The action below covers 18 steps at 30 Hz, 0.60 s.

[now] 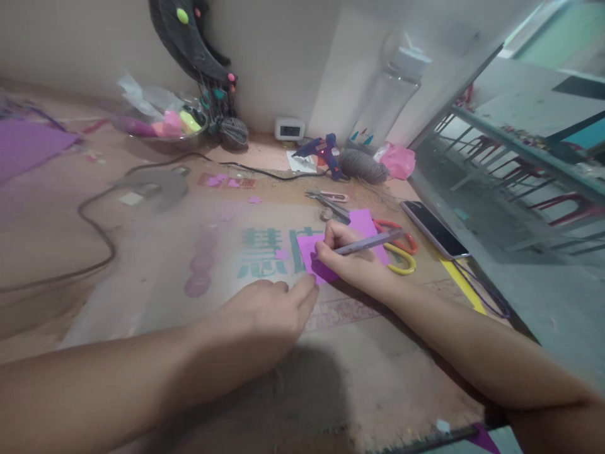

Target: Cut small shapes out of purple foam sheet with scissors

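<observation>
My right hand (343, 249) is closed round a pale purple pen (371, 241), its tip down on a piece of bright purple paper (321, 271). At the paper's near edge, my left hand (269, 315) has its thumb and forefinger close together on the sheet, the other fingers curled under. Another part of the purple paper (362, 222) shows beyond my right hand. Scissors with orange and yellow handles (401, 260) lie just right of it, partly hidden. Small purple cut-out shapes (282, 254) are scattered on the printed board (155, 277).
Behind the paper lie thread snips (333, 197), a blue glue gun (326, 153) with a cord, and grey yarn (363, 167). A phone (435, 228) rests at the table's right edge. A clear bottle (385, 107), small digital clock (289, 129) and metal bowl (161, 135) stand along the wall.
</observation>
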Each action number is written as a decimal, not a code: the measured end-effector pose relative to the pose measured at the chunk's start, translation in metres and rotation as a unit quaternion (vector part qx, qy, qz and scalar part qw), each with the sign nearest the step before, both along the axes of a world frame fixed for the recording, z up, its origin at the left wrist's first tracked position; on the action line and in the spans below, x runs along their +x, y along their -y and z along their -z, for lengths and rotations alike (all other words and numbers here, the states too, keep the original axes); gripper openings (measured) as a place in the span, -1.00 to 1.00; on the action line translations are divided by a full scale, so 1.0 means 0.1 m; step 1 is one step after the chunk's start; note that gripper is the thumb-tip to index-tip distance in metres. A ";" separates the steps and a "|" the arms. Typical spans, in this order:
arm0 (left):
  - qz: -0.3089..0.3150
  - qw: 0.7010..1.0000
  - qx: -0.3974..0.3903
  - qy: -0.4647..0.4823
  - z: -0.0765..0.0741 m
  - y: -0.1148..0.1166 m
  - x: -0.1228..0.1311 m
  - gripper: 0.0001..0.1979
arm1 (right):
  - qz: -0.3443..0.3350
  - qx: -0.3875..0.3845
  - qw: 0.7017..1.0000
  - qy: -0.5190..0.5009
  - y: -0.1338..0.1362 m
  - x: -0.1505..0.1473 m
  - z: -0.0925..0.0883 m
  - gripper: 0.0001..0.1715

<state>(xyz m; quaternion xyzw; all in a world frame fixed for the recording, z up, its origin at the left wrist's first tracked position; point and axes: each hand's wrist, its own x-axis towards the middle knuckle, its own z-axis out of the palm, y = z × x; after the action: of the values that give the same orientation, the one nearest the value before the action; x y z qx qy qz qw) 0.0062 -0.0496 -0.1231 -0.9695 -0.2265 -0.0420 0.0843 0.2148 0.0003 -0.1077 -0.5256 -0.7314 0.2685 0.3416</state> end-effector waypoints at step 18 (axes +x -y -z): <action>0.010 0.999 -0.036 0.039 0.02 -0.01 0.00 -0.67 | -0.037 -0.012 0.999 0.001 0.01 -0.03 -0.02 -0.64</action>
<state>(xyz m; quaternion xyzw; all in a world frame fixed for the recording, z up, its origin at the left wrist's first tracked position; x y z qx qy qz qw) 0.0059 -0.0489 -0.1253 -0.9717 -0.2213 -0.0725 0.0399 0.2122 -0.0009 -0.1056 -0.5027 -0.7474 0.2893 0.3240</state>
